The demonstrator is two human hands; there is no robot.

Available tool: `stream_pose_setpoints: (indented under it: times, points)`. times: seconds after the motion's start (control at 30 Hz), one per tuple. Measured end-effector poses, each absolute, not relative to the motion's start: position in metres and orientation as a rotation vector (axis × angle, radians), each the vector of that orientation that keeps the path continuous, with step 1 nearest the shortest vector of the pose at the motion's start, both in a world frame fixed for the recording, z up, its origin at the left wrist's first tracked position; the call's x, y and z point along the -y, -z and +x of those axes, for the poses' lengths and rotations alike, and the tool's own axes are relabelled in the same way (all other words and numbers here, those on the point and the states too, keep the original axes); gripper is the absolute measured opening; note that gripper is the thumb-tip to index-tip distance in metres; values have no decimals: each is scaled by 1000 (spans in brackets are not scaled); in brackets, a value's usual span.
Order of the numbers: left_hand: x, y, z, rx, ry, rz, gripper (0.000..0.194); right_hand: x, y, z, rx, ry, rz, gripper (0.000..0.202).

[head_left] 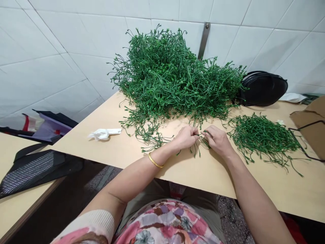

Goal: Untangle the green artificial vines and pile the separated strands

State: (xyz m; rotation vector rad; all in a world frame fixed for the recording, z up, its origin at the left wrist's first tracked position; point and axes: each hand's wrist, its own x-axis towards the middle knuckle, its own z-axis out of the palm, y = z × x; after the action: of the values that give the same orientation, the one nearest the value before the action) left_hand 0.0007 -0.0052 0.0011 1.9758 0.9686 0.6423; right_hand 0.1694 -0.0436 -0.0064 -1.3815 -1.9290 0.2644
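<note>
Both hands meet just above the table in front of a big heap of green plastic stems (165,71) with small forked tips. My left hand (187,137) is closed in a pinch on thin green stems, whose ends hang below the fingers. Close beside it, my right hand (216,139) pinches green stems (205,144) too, its fingertips nearly touching the left ones. How the pieces join between the fingers is too small to make out. To the right of my right hand lies a smaller pile of green stems (262,135).
A black round bag (264,88) stands against the tiled wall at the back right. A crumpled white tissue (104,134) lies on the left of the table (91,149). At the right edge are brown cardboard (311,123) and a black wire frame (301,144).
</note>
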Motion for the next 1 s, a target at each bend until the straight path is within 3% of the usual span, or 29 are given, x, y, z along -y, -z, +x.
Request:
stream_pose_setpoints:
  times: [0.13,0.27,0.5,0.63,0.73,0.8,0.93,1.0]
  points:
    - [2,-1,-3,-988,-599,2003,12,53,0,174,2117,-324,-1340,24]
    - [5,-3,1,-937,-615,1995,14,61,-7,174,1928,-468,-1329,25]
    - [6,-12,12,-746,-722,1853,23,61,-14,162,1629,-132,-1432,25]
    - [8,-17,7,-742,-738,1831,22,57,-11,159,1566,-179,-1460,26]
    - [10,-16,-1,-748,-681,1838,18,53,-8,181,1217,-214,-1478,25]
    - [9,-14,-6,-790,-657,1847,16,51,-8,204,944,-77,-1483,25]
    - [2,-8,-9,-889,-705,1816,18,51,-8,241,933,425,-1711,25]
    - [0,-7,-7,-888,-699,1811,19,51,-8,247,889,581,-1893,46]
